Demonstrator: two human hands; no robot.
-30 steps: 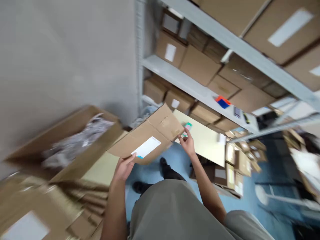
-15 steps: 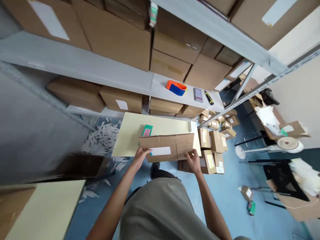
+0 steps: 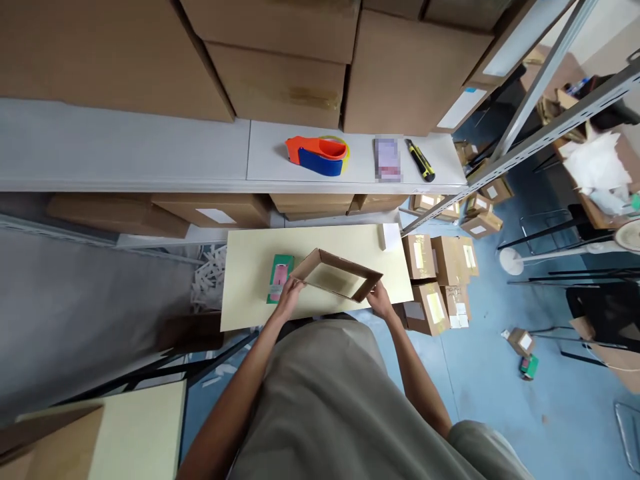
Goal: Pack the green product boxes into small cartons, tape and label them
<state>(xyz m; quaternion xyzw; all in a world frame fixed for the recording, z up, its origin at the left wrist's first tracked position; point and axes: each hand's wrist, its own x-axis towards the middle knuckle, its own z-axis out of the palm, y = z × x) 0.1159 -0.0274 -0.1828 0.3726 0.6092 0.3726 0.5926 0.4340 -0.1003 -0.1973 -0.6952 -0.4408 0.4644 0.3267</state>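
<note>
A cardboard box (image 3: pixel 367 287) is spread into a four-sided sleeve above the pale table (image 3: pixel 250 260); the tabletop shows through its open middle. My left hand (image 3: pixel 289 298) is closed on its left corner. At the right corner, the fingers of my right hand (image 3: pixel 380 300) grip the cardboard edge. Just beside my left hand lies a green pack with a pink front (image 3: pixel 279 279). A small white box (image 3: pixel 391 237) stands near the table's far right corner.
On the shelf (image 3: pixel 200 153) ahead lie an orange and blue tape dispenser (image 3: pixel 320 155), a blurred purple item (image 3: pixel 388 160) and a yellow-black utility knife (image 3: pixel 421 161). Stacked cartons (image 3: pixel 429 310) stand on the floor at right. Paper scraps (image 3: pixel 210 277) lie at left.
The flattened box has been opened out into a sleeve and tilted, so its inside shows. Both hands stay on it. The view has shifted, bringing the shelf items closer.
</note>
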